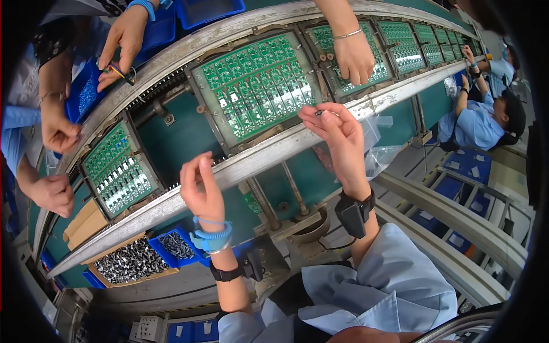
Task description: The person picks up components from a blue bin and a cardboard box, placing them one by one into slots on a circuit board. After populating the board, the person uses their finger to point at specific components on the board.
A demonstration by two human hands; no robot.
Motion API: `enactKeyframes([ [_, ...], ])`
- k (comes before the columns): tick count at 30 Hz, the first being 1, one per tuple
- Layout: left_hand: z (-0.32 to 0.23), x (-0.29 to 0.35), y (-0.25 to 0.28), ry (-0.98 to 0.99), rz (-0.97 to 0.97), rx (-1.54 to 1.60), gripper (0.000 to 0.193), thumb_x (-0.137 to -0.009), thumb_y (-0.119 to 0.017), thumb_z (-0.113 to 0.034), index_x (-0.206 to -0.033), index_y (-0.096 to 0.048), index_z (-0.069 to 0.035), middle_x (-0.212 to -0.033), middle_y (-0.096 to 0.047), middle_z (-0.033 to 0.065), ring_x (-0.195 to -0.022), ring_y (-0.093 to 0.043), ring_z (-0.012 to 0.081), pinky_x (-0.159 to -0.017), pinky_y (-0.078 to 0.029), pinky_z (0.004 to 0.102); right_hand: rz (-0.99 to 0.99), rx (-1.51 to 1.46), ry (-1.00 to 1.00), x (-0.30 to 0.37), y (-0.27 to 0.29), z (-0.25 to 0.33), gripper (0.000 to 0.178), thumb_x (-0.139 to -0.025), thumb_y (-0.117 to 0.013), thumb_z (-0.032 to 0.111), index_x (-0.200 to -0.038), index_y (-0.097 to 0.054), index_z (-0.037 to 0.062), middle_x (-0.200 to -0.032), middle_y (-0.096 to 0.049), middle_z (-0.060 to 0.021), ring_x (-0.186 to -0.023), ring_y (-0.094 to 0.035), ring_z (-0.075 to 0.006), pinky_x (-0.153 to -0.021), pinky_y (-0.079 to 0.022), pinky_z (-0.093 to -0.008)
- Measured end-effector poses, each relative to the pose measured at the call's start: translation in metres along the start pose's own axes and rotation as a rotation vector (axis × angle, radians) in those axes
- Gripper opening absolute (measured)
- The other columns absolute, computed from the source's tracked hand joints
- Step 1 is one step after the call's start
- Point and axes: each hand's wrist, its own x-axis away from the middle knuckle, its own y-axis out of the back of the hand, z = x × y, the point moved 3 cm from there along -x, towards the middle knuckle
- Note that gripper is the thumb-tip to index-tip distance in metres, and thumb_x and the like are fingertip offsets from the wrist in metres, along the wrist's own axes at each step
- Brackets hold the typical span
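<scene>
My right hand [343, 137] is raised over the near edge of the conveyor rail, its thumb and fingers pinching a small dark electronic component [318, 113]. Right behind it lies a green circuit board panel [257, 86] in a metal frame, with rows of small parts and several white ones at its left. My left hand [203, 191] is over the same rail, lower left of that panel. Its fingers curl toward the thumb, and anything between them is too small to make out. A blue coiled wrist strap [211, 234] circles my left wrist.
Another framed circuit board panel [118, 168] sits at the left. Below the rail stand a cardboard box [134, 260] of small parts and a blue bin [174, 244]. Across the line, co-workers' hands [123, 43] reach in; one hand [353, 57] hangs over the panel to the right.
</scene>
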Motion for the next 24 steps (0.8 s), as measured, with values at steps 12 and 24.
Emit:
enactKeyframes([
  [12, 0.031, -0.044, -0.034, -0.191, -0.222, -0.450, 0.010, -0.086, -0.062, -0.015, -0.091, -0.064, -0.007, -0.088, -0.062, 0.0071, -0.082, -0.054, 0.0256, -0.076, -0.040, 0.0363, -0.024, 0.162, 0.000, -0.052, 0.008, -0.029, 0.018, -0.094, -0.055, 0.010, -0.107, -0.057, -0.0019, -0.098, -0.067, -0.0128, -0.089, -0.066, -0.0190, -0.083, -0.052, -0.0288],
  [24, 0.071, -0.056, -0.043, -0.234, -0.196, -0.498, 0.010, -0.087, -0.063, -0.013, -0.091, -0.064, -0.004, -0.088, -0.062, 0.0068, -0.080, -0.051, 0.0219, -0.072, -0.042, 0.0334, -0.088, 1.195, 0.530, -0.099, -0.009, -0.053, 0.009, -0.086, -0.065, 0.004, -0.094, -0.065, 0.0014, -0.080, -0.060, -0.0026, -0.063, -0.052, -0.0080, -0.054, -0.041, -0.0220],
])
